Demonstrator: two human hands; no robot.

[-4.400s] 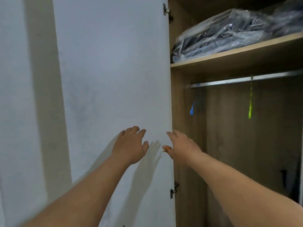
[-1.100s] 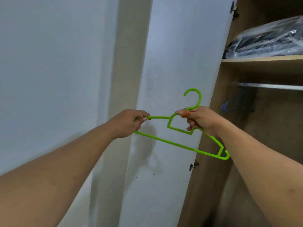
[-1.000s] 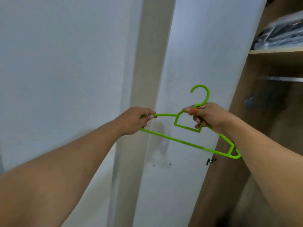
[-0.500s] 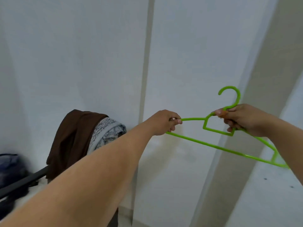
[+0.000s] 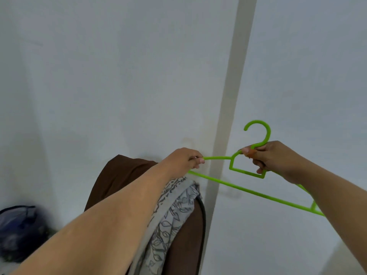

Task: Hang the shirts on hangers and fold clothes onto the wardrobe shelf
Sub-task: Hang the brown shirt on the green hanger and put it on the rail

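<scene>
A bright green plastic hanger (image 5: pixel 246 189) is held up in front of the white wall, hook upward. My left hand (image 5: pixel 182 159) pinches the tip of its left shoulder. My right hand (image 5: pixel 272 159) grips it at the neck, just under the hook. Below my left forearm a brown garment (image 5: pixel 119 175) hangs over a dark rail (image 5: pixel 202 211), with a grey leaf-patterned cloth (image 5: pixel 174 211) lying on top of it. The wardrobe is out of sight.
A dark blue bundle (image 5: pixel 17 231) lies low at the far left, blurred. A beige vertical strip (image 5: pixel 232 82) runs down the white wall behind the hanger.
The view has swung left, away from the wardrobe. Both hands carried the green hanger along and now hold it above the draped brown garment and patterned cloth, which sit nearer the middle.
</scene>
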